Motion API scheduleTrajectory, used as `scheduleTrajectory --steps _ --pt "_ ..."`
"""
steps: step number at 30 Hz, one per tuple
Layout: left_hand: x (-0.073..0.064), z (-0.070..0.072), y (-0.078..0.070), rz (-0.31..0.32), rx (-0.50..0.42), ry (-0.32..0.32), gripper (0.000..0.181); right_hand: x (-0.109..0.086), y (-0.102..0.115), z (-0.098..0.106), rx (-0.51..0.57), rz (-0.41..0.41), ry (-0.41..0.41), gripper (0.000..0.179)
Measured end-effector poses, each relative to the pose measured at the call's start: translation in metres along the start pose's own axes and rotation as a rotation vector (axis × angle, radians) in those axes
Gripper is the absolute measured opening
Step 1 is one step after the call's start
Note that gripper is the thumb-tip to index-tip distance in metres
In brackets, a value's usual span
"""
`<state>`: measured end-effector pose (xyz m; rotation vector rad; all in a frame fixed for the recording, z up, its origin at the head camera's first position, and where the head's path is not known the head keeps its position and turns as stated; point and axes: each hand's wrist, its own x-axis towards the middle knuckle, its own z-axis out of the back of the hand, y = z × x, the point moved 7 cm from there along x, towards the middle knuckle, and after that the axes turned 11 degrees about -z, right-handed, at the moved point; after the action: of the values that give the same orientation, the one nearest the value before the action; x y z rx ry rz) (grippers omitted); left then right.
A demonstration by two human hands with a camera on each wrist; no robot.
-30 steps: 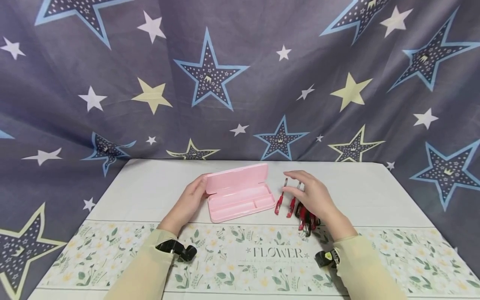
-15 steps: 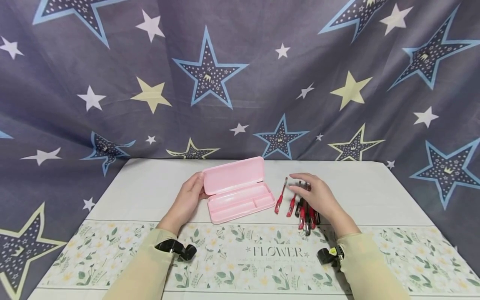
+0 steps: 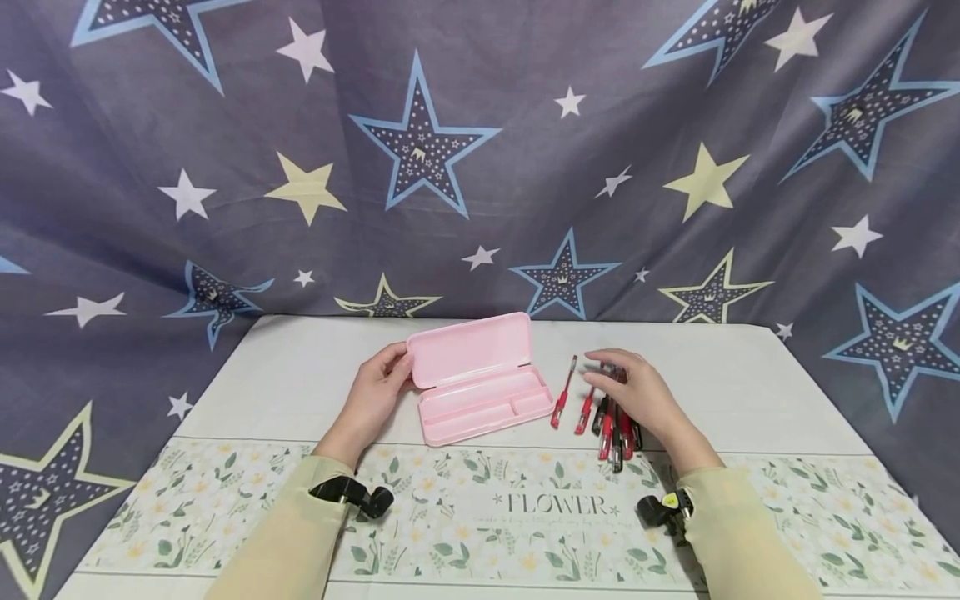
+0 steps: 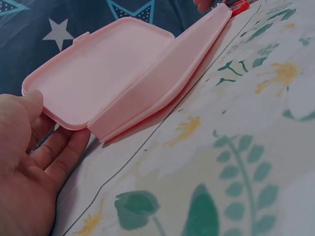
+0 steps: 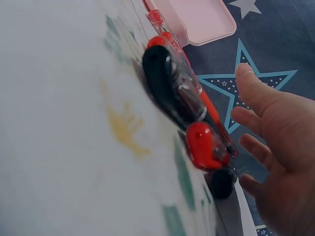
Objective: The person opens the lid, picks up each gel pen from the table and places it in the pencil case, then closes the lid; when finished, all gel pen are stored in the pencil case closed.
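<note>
A pink pencil case (image 3: 487,410) stands with its lid raised in the middle of the head view, its divided tray bare. My left hand (image 3: 377,392) pinches the lid's left edge, thumb on the inner face and fingers behind, as the left wrist view shows at the lid (image 4: 98,73). Right of the case lie two separate red pens (image 3: 557,408) and a heap of red and black pens (image 3: 617,442). Over the heap hovers my right hand (image 3: 637,392), fingers spread loosely and nothing between them. In the right wrist view a black pen (image 5: 170,83) is nearest.
A white cloth with a floral strip (image 3: 450,517) covers the table. Behind the table's far edge hangs a dark curtain (image 3: 480,208) with stars. A small wrist camera (image 3: 371,502) sits on each sleeve.
The lid has tipped further back in my left hand, most of it during the first half second. My right hand has shifted slightly right, away from the separate red pens.
</note>
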<state>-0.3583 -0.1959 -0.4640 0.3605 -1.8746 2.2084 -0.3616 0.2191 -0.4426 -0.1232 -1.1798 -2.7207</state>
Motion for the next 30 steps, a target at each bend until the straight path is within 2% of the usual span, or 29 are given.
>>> scheduleTrajectory --steps 9,17,30 --pt "-0.001 0.005 -0.001 0.010 0.013 -0.034 0.041 0.006 0.002 -0.005 0.014 0.036 0.067 0.047" --pt "-0.001 0.005 -0.002 0.030 0.012 -0.076 0.033 0.012 0.000 -0.013 0.019 0.047 0.112 0.047" --pt "-0.001 0.008 -0.001 0.018 0.044 -0.119 0.030 0.010 0.003 -0.020 -0.066 0.137 0.144 0.043"
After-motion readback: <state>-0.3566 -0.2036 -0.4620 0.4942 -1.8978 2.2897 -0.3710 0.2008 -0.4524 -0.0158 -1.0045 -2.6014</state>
